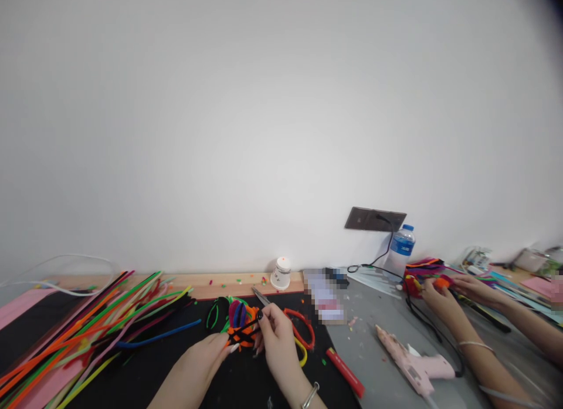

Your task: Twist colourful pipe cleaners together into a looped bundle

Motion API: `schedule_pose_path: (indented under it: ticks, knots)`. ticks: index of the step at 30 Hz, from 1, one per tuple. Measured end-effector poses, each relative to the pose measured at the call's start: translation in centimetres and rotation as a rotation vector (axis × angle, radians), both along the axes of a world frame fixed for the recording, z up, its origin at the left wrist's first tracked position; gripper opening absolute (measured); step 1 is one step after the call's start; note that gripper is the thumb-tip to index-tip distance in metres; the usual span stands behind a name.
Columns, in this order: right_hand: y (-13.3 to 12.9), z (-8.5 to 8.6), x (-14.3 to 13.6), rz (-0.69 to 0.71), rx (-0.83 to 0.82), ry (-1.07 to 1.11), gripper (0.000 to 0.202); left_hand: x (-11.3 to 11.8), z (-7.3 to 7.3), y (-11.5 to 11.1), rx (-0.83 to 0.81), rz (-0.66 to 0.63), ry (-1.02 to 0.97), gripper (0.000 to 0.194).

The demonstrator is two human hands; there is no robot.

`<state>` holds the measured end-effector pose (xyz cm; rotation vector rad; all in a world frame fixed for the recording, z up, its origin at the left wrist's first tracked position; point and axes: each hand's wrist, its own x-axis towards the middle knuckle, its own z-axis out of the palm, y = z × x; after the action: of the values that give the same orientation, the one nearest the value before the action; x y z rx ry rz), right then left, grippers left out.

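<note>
Craftwork (240,315) sits over the black worktop (176,371), left hand (200,359) fingers clamped on its near side, probably just to steady it, while the right hand (278,334) fingers pinch a black strip (247,328), I'd guess keeping it taut.

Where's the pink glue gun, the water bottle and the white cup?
Pink glue gun (414,367), head view: its body.
Water bottle (402,245), head view: its blue label.
White cup (281,274), head view: its side.
</note>
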<state>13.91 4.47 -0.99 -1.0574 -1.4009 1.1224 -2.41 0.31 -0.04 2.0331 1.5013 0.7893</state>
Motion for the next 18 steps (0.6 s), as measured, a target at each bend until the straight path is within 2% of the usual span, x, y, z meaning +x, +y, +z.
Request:
schedule_pose_path:
  ticks: [4,12,18]
  knots:
    - [0.49,-0.19,0.08,0.073,-0.061,0.181,0.025,0.05,0.07,0.06,-0.013,-0.016,-0.024,0.028]
    - [0.25,0.03,0.29,0.2,-0.298,0.455,0.024,0.2,0.31,-0.08,-0.012,-0.034,-0.045,0.029]
    - [0.59,-0.46,0.37,0.222,-0.341,0.482,0.027,0.17,0.8,-0.19,-0.008,-0.055,-0.077,0.031]
